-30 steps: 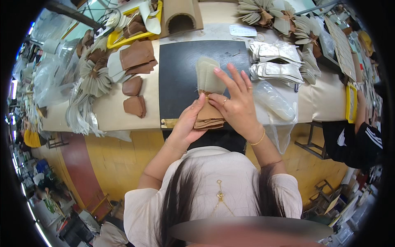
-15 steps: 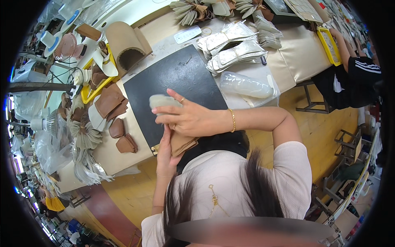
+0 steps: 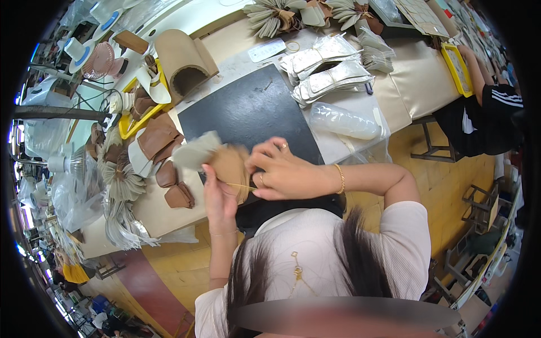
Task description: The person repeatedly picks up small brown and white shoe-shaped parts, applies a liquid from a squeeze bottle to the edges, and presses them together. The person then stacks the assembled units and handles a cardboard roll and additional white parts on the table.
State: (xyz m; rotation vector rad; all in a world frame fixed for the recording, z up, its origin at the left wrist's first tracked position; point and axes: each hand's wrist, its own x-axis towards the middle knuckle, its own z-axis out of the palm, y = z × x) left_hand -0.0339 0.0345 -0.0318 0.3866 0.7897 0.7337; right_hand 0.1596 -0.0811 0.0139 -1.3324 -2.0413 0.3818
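Note:
My left hand (image 3: 221, 201) grips a bundle of thin leather pieces (image 3: 226, 166) from below, thumb across its near side. The tan pieces fan out on the right of the bundle, and pale grey ones (image 3: 194, 150) on the left, slightly blurred. A thin yellow rubber band (image 3: 239, 185) stretches from the bundle to my right hand (image 3: 284, 173), whose fingers are pinched on it. Both hands are over the near edge of a black board (image 3: 242, 107) lying on the table.
Brown leather pieces (image 3: 159, 138) lie in stacks left of the board, beside a yellow tray (image 3: 127, 127). White strip bundles (image 3: 332, 81) and a clear plastic-wrapped roll (image 3: 345, 120) lie to the right. A curved brown form (image 3: 179, 53) stands behind. Another person's arm (image 3: 474, 67) is at far right.
My right hand has moved right, away from the bundle, drawing the rubber band out. The bundle has turned and fanned, so its tan and grey pieces show more.

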